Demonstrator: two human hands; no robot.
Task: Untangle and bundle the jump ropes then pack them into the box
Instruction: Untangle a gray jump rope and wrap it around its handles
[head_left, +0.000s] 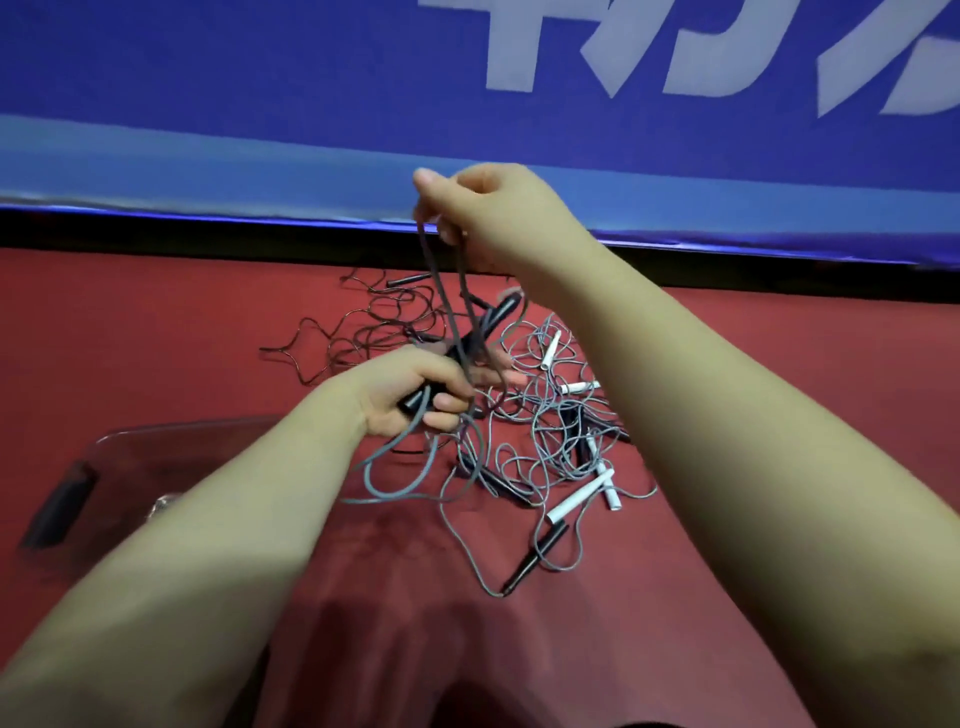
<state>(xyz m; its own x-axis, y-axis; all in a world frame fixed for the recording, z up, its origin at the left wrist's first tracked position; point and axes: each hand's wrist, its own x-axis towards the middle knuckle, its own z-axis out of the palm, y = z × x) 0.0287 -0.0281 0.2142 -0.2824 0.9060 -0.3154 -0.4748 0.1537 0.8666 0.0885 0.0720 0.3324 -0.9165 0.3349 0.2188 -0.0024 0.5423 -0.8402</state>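
Two bare forearms reach in from the bottom edge, the left forearm (208, 545) crossing over a clear plastic box (171, 428) that sits on the red floor (156, 322) at lower left. A black latch (62, 506) shows on the box's near-left end; whether anything lies inside it cannot be told.

The left hand (415, 395) is curled tight round the lower end of a black handle (483, 327), which slants up and to the right out of the fist. Whether a 2nd handle lies alongside it cannot be told. Grey cord (431, 270) runs from this fist up to the right hand (488, 218), which is raised above it in front of the wall. The thumb and curled fingers of that hand pinch the top of the cord, so several strands hang taut between the 2 hands. More of the same cord droops below the left fist in slack loops (395, 488).

Beneath and beyond the hands lies the tangled pile of jump ropes (545, 415), just right of the box. Grey cords knot together with several white handles (579, 501) and a black handle on the floor (535, 556) at the pile's near edge. A thinner dark rope (353, 332) sprawls at the far left of the pile.

Behind everything hangs a blue banner (208, 78) with large white characters.
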